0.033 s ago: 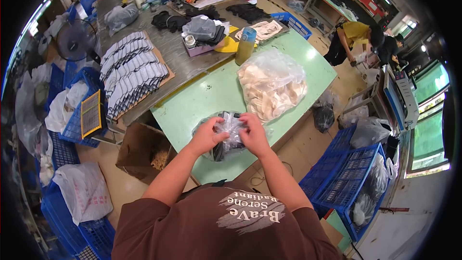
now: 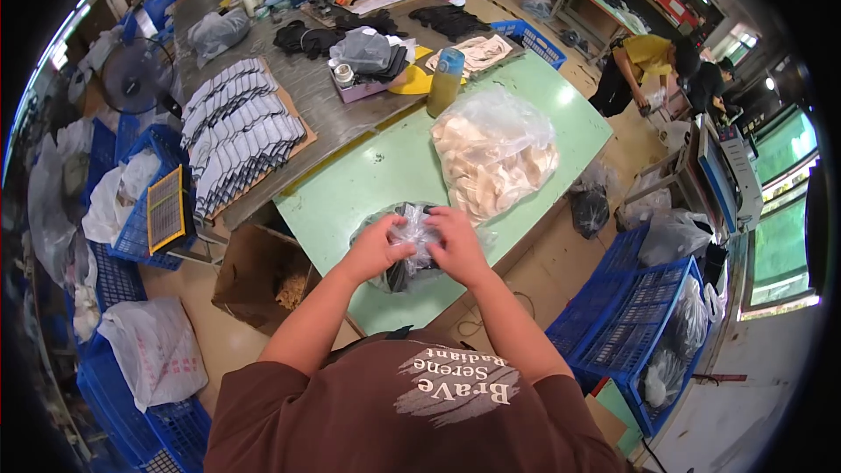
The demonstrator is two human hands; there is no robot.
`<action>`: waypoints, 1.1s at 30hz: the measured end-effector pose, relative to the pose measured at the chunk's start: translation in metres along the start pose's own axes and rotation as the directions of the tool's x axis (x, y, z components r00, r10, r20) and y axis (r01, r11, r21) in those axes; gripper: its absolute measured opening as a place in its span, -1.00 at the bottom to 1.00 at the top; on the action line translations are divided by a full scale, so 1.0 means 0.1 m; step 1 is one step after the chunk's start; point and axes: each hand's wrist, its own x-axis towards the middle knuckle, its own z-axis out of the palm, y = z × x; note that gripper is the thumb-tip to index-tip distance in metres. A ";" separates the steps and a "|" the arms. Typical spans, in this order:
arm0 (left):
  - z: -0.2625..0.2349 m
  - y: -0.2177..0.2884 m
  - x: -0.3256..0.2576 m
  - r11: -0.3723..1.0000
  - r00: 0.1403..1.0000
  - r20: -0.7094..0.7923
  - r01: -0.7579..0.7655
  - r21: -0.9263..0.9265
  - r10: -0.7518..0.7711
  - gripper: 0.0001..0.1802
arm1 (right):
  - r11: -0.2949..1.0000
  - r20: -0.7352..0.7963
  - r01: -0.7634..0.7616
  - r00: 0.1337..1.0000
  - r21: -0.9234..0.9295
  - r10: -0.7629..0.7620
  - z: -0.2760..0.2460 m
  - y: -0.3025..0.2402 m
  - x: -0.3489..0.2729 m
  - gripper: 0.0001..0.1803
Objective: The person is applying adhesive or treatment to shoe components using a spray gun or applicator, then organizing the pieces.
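Note:
On the near end of the pale green table [image 2: 337, 184] lies a clear plastic bag [image 2: 413, 229] with dark contents showing through it. My left hand [image 2: 378, 247] grips the crumpled plastic on the left side, its thumb pointing inward. On the opposite side my right hand [image 2: 455, 243] curls its fingers over the bag's top. Bunched plastic sits between the two hands. Farther back and to the right rests a large clear bag [image 2: 495, 158] full of cream-coloured fabric pieces. A bottle [image 2: 446, 83] with a blue top and yellowish lower part stands beside it.
Left of the green table, a dark table [image 2: 324, 136] holds rows of grey-white fabric pieces [image 2: 236, 131]. An open cardboard box [image 2: 254, 276] stands on the floor at left. Blue crates [image 2: 613, 307] are stacked at right. Other people work in the background.
My right hand has shifted very slightly left over the bag. My left hand and the bag look nearly the same.

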 end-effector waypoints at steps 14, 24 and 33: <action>-0.43 -0.08 -0.36 0.926 0.971 -0.238 -0.113 -0.360 0.026 -0.94 | 0.870 -0.154 -0.401 0.877 0.286 0.455 -0.05 0.11 0.07 -0.86; -0.83 -0.26 -0.14 0.607 0.973 -0.033 -0.169 -0.777 0.228 -0.84 | 0.651 -0.235 -0.239 0.799 0.720 0.554 -0.55 0.38 0.13 -0.90; -0.86 -0.21 -0.34 0.762 0.995 -0.096 0.083 0.642 -0.027 -0.68 | 0.995 0.191 -0.077 0.979 0.063 0.063 -0.28 -0.16 -0.68 -0.81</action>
